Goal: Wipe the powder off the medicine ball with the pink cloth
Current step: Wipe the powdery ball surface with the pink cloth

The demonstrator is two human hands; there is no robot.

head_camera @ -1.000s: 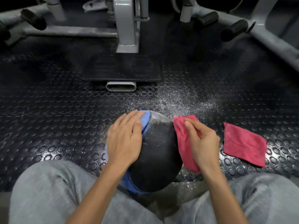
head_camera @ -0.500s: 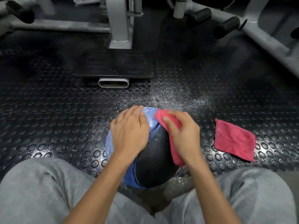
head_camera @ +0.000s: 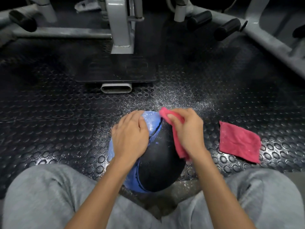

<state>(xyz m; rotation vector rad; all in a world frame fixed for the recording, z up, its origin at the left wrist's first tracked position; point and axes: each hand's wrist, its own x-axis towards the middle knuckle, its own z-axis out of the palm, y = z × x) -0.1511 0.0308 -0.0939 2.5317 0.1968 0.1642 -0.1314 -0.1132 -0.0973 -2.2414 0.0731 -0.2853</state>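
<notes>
1. The left hand (head_camera: 130,138) lies flat and spread on the upper left of the medicine ball (head_camera: 158,164), palm down, fingers pointing far and to the right. It pinches nothing; it presses on the ball as a brace.

2. The medicine ball sits on the studded rubber floor mat (head_camera: 49,126) between the person's grey-trousered knees, near the bottom centre of the view. Its left and far part is a blue panel (head_camera: 151,121), its right and near part black, with a dark seam running between them from the far top toward the near left.

3. White powder still speckles the blue panel in the gap between the two hands; the black part looks mostly clean, though its grain makes this hard to judge.

4. The right hand (head_camera: 188,131) is closed around a bunched pink cloth (head_camera: 178,142), pressing it against the upper right of the ball. One corner of the cloth pokes out at the far top, and a tail hangs down the ball's right side.

5. The relation that matters: the dusty blue patch lies just left of the cloth's far corner, nearer the right hand's fingertips than its wrist. My judgement is that the next stroke should travel leftward across the seam, toward the left thumb.

6. A second pink cloth (head_camera: 239,142) lies flat on the mat, right of the ball and apart from it, untouched. Powder also dusts the mat beyond the ball.
</notes>
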